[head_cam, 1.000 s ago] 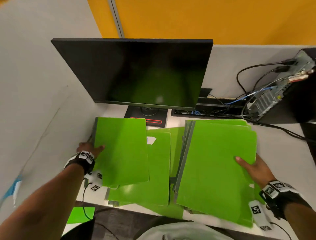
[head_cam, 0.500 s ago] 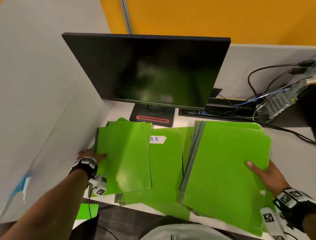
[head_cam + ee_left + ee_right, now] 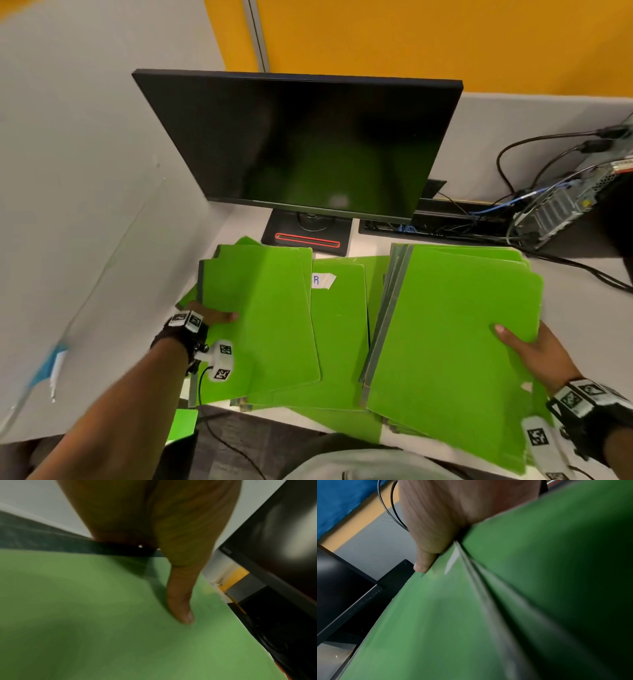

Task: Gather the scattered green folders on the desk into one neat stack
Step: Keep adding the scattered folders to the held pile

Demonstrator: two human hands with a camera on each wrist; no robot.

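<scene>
From the head view, a dark monitor [image 3: 301,144] is seen standing at the back of the table [image 3: 582,294], with cables [image 3: 534,150] and a computer case [image 3: 561,205] to the right. The left folder pile [image 3: 263,318] is gripped at its left edge by the left hand [image 3: 209,315], the right folder pile [image 3: 455,342] at its right edge by the right hand [image 3: 534,349]; a labelled folder [image 3: 339,329] lies between.

In the left wrist view, the thumb [image 3: 181,601] is laid on a green cover, near the monitor's base.

In the right wrist view, blurred green covers are pinched under the thumb [image 3: 426,555].
</scene>
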